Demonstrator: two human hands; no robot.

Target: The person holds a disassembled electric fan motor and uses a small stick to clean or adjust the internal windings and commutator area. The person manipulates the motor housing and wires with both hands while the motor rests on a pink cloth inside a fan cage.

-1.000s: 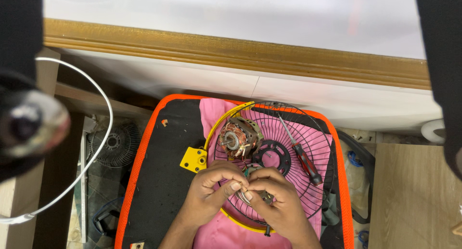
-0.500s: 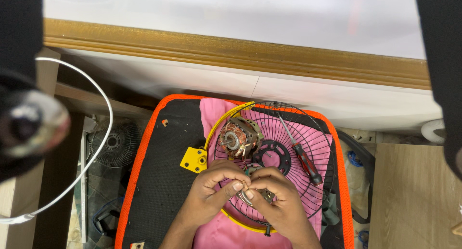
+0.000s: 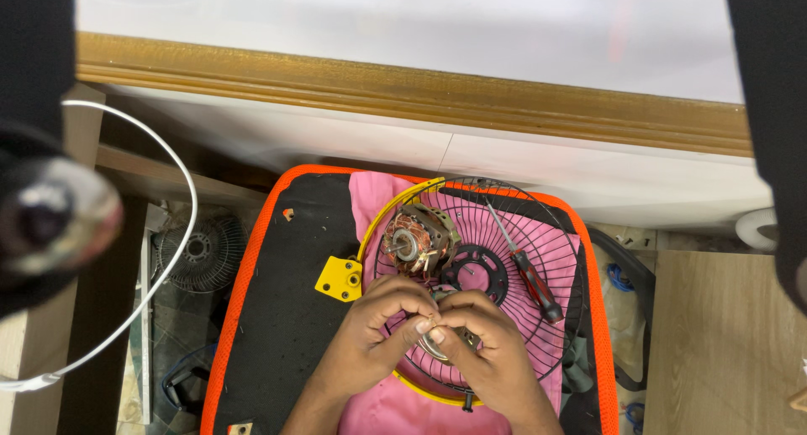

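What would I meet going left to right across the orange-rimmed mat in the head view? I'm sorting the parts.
Yellow bracket → fan motor → black hub ring → red-handled screwdriver.

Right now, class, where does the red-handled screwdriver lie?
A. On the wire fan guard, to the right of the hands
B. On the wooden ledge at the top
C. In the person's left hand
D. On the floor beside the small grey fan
A: the red-handled screwdriver rests on the wire fan guard, apart from the left hand and the right hand, which meet over a small metal part.
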